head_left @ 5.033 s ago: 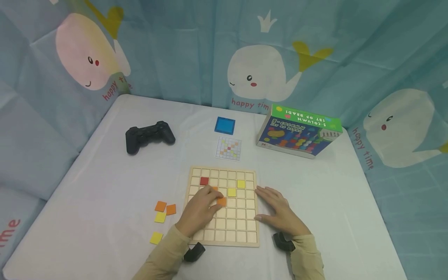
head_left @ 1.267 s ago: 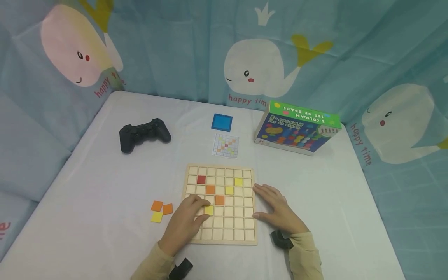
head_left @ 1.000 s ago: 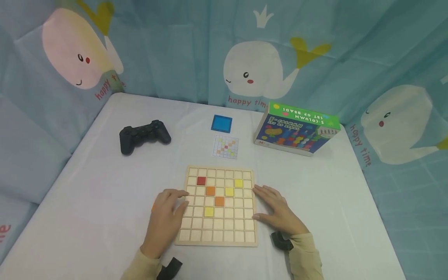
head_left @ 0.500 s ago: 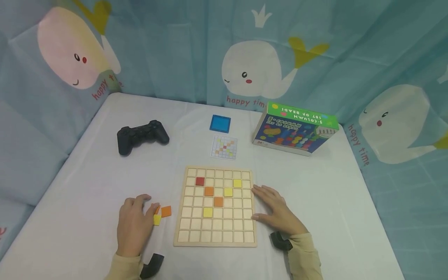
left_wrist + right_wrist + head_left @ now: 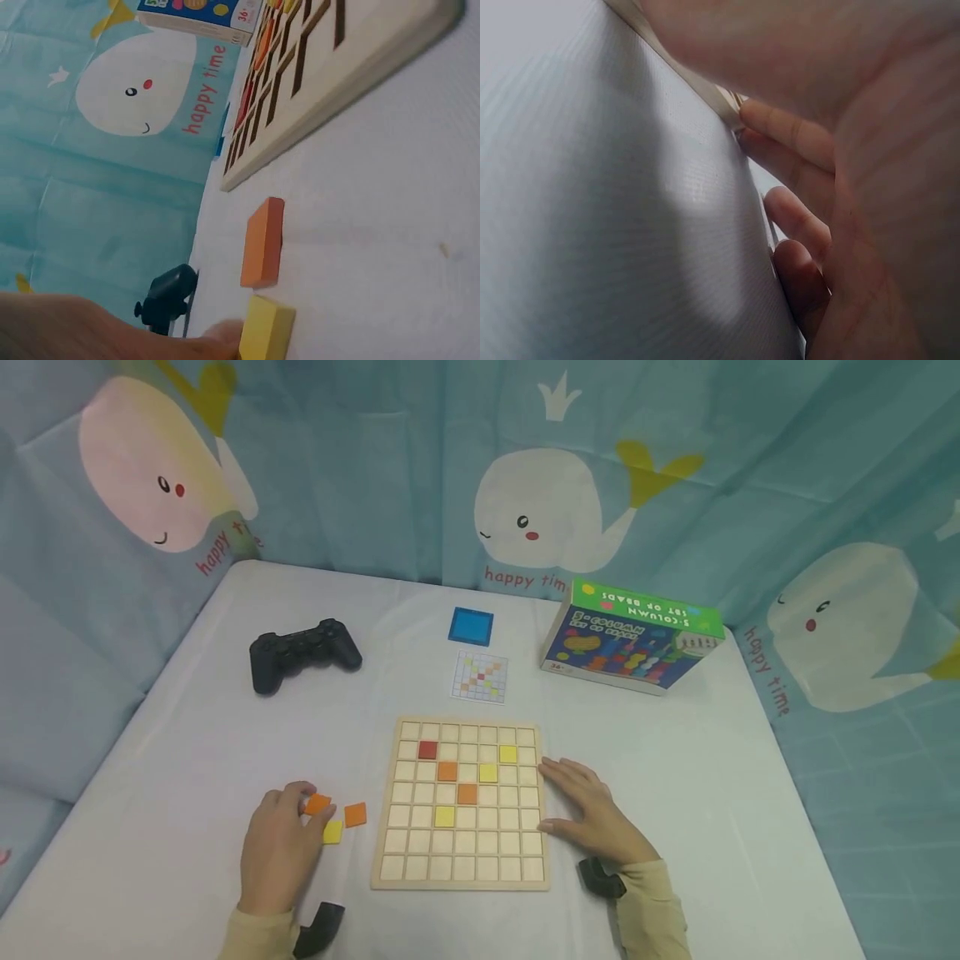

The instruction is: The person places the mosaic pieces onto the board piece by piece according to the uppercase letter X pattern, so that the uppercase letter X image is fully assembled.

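In the head view my left hand (image 5: 279, 847) pinches an orange tile (image 5: 318, 804) between thumb and forefinger, left of the board. A yellow tile (image 5: 332, 832) lies beside the thumb, with another orange tile (image 5: 356, 814) to its right. The left wrist view shows the thumb against the yellow tile (image 5: 268, 328); the pinched tile is hidden there. A wooden grid board (image 5: 465, 867) carries a red tile (image 5: 428, 750), two orange tiles and three yellow ones. My right hand (image 5: 596, 814) rests at the board's right edge, fingers extended and touching it.
Behind the board lie a pattern card (image 5: 480, 677) and a blue tray (image 5: 471, 627). A black game controller (image 5: 304, 655) sits at the back left. A bead-set box (image 5: 633, 637) stands at the back right, before a whale-print curtain (image 5: 375, 485).
My left hand placed a yellow tile on the board, let it go and moved left to the loose tiles. It has taken hold of an orange one and shifted it left. The right hand stays put.
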`<state>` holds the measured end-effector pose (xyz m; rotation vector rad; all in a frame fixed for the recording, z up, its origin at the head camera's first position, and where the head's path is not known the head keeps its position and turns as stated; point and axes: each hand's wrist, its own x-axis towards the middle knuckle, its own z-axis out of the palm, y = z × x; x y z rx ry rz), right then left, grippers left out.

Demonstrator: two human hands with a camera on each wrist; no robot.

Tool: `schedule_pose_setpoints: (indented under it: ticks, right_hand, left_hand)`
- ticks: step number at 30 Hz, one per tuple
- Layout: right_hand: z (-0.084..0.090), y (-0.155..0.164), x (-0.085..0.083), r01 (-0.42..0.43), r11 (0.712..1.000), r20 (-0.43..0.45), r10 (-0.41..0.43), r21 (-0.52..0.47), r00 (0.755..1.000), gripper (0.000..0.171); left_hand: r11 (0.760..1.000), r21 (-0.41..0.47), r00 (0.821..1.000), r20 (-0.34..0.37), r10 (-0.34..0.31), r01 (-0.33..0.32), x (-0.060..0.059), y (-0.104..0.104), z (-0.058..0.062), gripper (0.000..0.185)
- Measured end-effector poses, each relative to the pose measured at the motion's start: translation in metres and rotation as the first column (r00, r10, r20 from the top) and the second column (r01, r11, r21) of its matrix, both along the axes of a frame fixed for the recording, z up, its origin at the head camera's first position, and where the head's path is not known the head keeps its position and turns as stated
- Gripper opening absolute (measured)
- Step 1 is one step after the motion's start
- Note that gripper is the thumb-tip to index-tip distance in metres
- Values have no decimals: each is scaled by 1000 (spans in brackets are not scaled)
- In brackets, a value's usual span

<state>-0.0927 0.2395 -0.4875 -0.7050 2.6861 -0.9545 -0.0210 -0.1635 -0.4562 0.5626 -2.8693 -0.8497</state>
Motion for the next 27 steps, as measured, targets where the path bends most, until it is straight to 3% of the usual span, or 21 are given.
schedule_pose_setpoints:
  ticks: [4, 8, 11, 14, 16, 18, 23, 27]
  right_hand:
    - [-1, -1, 0, 1, 1000, 4, -1, 5, 1000, 80]
    - [-1, 0, 0, 0, 1000, 5, 0, 11, 1000, 80]
    - [-1, 0, 0, -1, 1000, -1, 1, 18, 1000, 81]
    - [0, -1, -1, 0, 1000, -2, 0, 24, 1000, 81]
    - [0, -1, -2, 3, 1000, 4, -3, 25, 1000, 81]
    - [0, -1, -2, 5, 1000, 12, -6, 25, 1000, 81]
    - [-2, -1, -1, 3, 1000, 15, -4, 22, 1000, 81]
    - [0, -1, 0, 7, 1000, 10, -7, 25, 1000, 80]
  left_hand:
    - [999, 29, 999, -17, -27, 28, -4, 6, 3, 38]
    - [984, 60, 980, -111, -162, 170, -8, 27, 5, 34]
    - [942, 82, 930, -205, -304, 326, -9, 55, 2, 32]
    - [877, 79, 854, -284, -436, 474, -9, 86, -6, 32]
    - [838, 51, 805, -316, -502, 543, -10, 104, -12, 32]
    - [815, 25, 777, -320, -542, 579, -12, 119, -18, 30]
    - [813, 3, 780, -282, -558, 583, -17, 138, -23, 26]
    - [801, -10, 765, -287, -576, 599, -20, 145, -20, 26]
